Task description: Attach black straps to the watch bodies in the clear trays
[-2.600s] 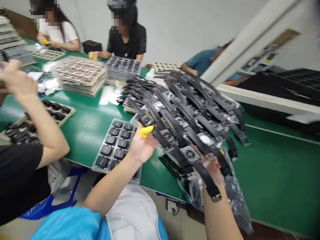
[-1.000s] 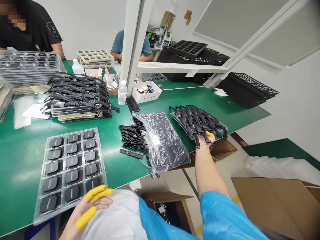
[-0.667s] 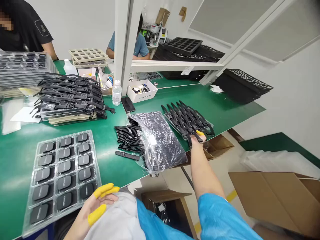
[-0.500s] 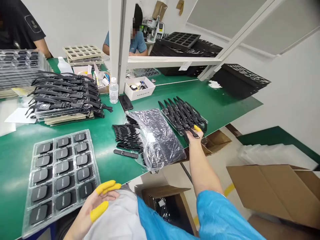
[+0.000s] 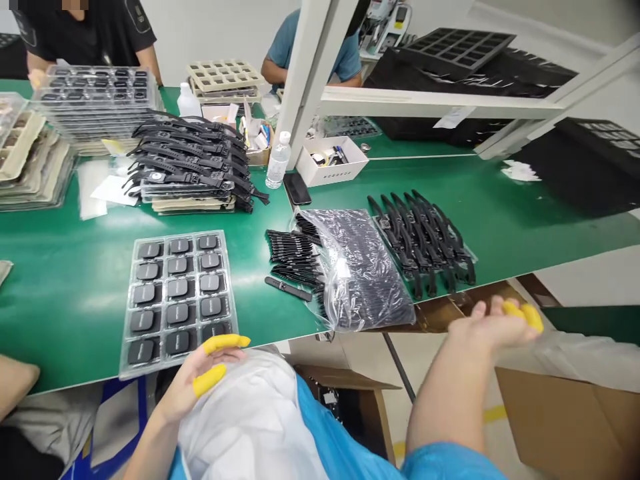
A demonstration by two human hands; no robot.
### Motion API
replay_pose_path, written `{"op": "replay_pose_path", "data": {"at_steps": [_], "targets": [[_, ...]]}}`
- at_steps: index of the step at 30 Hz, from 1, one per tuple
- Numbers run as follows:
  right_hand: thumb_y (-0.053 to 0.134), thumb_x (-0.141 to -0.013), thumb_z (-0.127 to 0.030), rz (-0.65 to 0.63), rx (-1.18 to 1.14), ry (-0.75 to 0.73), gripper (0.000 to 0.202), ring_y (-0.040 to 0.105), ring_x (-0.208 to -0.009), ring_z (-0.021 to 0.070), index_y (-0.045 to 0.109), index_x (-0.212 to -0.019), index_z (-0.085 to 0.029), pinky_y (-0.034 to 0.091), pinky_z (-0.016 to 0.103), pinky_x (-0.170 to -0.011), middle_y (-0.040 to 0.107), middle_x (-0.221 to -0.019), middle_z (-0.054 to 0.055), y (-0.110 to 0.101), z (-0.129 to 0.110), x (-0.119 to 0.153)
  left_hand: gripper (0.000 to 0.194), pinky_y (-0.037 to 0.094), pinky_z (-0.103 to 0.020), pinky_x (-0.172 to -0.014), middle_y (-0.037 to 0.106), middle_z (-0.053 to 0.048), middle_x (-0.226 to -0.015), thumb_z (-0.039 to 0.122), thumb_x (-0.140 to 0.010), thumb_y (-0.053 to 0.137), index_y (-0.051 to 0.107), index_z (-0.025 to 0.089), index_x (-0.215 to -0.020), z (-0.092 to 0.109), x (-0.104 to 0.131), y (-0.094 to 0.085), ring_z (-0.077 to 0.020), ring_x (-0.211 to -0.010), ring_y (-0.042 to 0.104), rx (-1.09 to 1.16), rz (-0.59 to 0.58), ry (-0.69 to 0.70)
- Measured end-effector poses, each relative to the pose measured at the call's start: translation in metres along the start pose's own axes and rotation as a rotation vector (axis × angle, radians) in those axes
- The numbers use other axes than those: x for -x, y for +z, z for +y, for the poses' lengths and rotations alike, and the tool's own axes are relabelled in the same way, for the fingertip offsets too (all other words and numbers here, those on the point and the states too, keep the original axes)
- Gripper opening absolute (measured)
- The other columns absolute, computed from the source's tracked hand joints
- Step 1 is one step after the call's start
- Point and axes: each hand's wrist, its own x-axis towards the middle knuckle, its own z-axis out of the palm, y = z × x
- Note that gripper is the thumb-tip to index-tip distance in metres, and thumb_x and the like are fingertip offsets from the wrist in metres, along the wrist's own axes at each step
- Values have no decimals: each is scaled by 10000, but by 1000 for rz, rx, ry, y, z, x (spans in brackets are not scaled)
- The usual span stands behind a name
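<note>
Yellow finger cots cover some fingertips of both hands. My left hand [image 5: 207, 373] is held in front of my body with thumb and fingers apart, nothing in it. Beside it on the table lies a clear blister tray [image 5: 131, 280] of black square cases [image 5: 177, 288]. Off the table's front edge at the right, my right hand [image 5: 497, 325] is turned up with its fingers loosely spread and shows nothing held. Nearest to it are black watches with straps [image 5: 425, 240], laid in a row on a clear tray. A plastic bag of black watch straps [image 5: 365, 267] lies between, with one loose strap [image 5: 287, 289] by it.
A tall pile of strapped watches on trays [image 5: 193, 160] stands at the back left, near a bottle [image 5: 278, 160], a phone [image 5: 297, 189] and a white box [image 5: 333, 170]. Cardboard boxes [image 5: 560, 413] are below the edge. Two people sit across the table; a bent limb shows at the left.
My right hand has left the strapped watches and moved right, past the table edge. My left hand stays nearly still. The view has swung left, showing more of the table there.
</note>
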Motion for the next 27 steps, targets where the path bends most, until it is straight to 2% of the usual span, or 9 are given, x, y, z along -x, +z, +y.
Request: {"op": "replay_pose_path", "data": {"at_steps": [2,3,6,8,11,13,17,22,27], "targets": [[463,-924,-352,-75,-196,-51,409,707,-1188,355,578,-1316,-371,550,711,-1007,681,-1250,118,21,-41,57,443,537,-471,-1121,716,-154,-1398,459,-964,725,734,233,-1345,7,-5,0,-338,-1231,706,-86,28,14],[508,-940,-368,-240,-253,-132,370,713,-1149,352,605,-1297,-342,562,692,-997,705,-1184,104,31,-63,89,432,530,-469,-1129,726,-147,-1382,449,-969,722,733,234,-1343,10,-6,0,-327,-1229,706,-145,56,21],[650,-945,-378,-996,-87,-542,259,683,-1135,340,716,-1177,-284,570,553,-1000,732,-1171,110,51,-121,173,411,512,-465,-1145,745,-116,-1348,419,-971,718,728,249,-1346,20,-5,-2,-304,-1231,698,-360,167,57],[644,-962,-337,-1196,90,-742,214,664,-1098,347,734,-1138,-254,567,506,-938,724,-1157,129,53,-137,204,416,500,-459,-1156,732,-98,-1376,389,-974,709,713,266,-1371,25,0,-8,-298,-1263,679,-493,217,95],[613,-968,-280,-1183,366,-874,187,636,-1016,355,730,-1098,-215,538,473,-838,687,-1059,146,50,-129,214,426,487,-445,-1165,683,-101,-1451,354,-1011,639,668,263,-1427,32,4,-24,-289,-1311,646,-655,286,178],[603,-971,-277,-1128,492,-914,179,617,-976,354,723,-1076,-198,511,455,-792,656,-1004,144,49,-114,211,422,482,-455,-1164,667,-117,-1454,337,-1037,580,640,237,-1442,38,-7,-37,-283,-1307,636,-786,371,251],[586,-967,-297,-1053,546,-932,184,592,-924,342,703,-1057,-188,476,451,-767,624,-991,139,56,-96,212,372,474,-516,-1156,680,-148,-1395,277,-1035,530,652,177,-1371,60,-70,-60,-321,-1310,583,-1153,408,319],[628,-918,-372,-1059,387,-780,143,602,-937,343,635,-912,-229,504,490,-825,612,-975,113,65,-87,213,355,474,-510,-1045,673,-231,-1269,89,-983,446,718,84,-1212,93,-161,-65,-357,-1255,530,-1614,315,117],[696,-904,-470,-1116,-42,-514,229,632,-1151,348,599,-878,-265,507,551,-996,667,-1165,124,59,-101,206,294,412,-500,-1018,675,-237,-1145,6,-915,474,746,89,-993,97,-196,-64,-350,-1196,527,-1642,279,104]]}}
